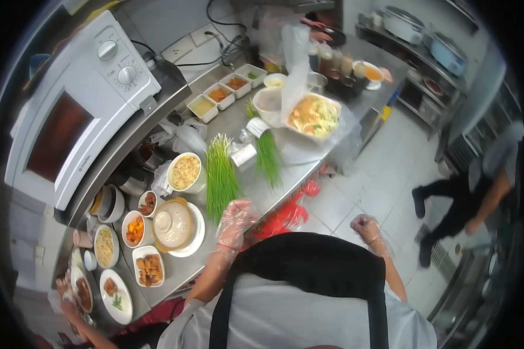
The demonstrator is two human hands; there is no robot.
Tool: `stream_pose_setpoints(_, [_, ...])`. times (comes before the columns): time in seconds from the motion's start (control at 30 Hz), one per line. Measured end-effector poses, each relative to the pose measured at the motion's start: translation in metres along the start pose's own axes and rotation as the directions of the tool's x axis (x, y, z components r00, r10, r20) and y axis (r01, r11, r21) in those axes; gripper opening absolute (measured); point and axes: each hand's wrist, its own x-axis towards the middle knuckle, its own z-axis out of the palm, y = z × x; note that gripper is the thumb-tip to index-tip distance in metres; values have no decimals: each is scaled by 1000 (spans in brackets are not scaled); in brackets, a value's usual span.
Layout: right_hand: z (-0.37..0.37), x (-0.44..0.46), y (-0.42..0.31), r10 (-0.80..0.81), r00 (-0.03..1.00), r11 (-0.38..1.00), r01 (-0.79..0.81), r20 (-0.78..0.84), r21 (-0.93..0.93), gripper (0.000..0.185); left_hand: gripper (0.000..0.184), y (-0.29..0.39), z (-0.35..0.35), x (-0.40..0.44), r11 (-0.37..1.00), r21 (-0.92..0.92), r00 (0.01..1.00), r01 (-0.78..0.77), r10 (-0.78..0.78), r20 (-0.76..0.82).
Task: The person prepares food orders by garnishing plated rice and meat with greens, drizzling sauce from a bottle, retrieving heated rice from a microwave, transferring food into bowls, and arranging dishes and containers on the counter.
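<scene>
My left hand (pixel 237 222), in a clear plastic glove, is at the counter's front edge beside a bunch of long green chives (pixel 221 180). Its fingers look loosely spread, with nothing visible in them. Away from the counter, my right hand (pixel 365 228) is over the floor, also gloved, its fingers curled closed with nothing seen in them. A second chive bunch (pixel 268 154) lies farther along, with a white wrapper (pixel 258 127) around its upper part. Between the bunches is a white roll-shaped item (pixel 243 155).
Left of the chives stand a lidded clay pot (pixel 173 224) and several food bowls. A plastic-lined container of shredded vegetables (pixel 314 116) is farther along the counter (pixel 294 168). A microwave (pixel 78 110) is on the shelf. One person (pixel 483 186) walks at right; another person's hand (pixel 70 305) is at lower left.
</scene>
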Motion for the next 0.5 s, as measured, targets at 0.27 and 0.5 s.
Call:
stream_pose_setpoints(0.27, [-117,145,-32,-202,971,949,226,126,-219,39,19,30,63,58,876,440,977,-198,215,11])
stream_pose_setpoints(0.5, [-150,267,37,-379,925,913,376,12,-161,21,30,97,48,82,642,727,877,-243,466,-118])
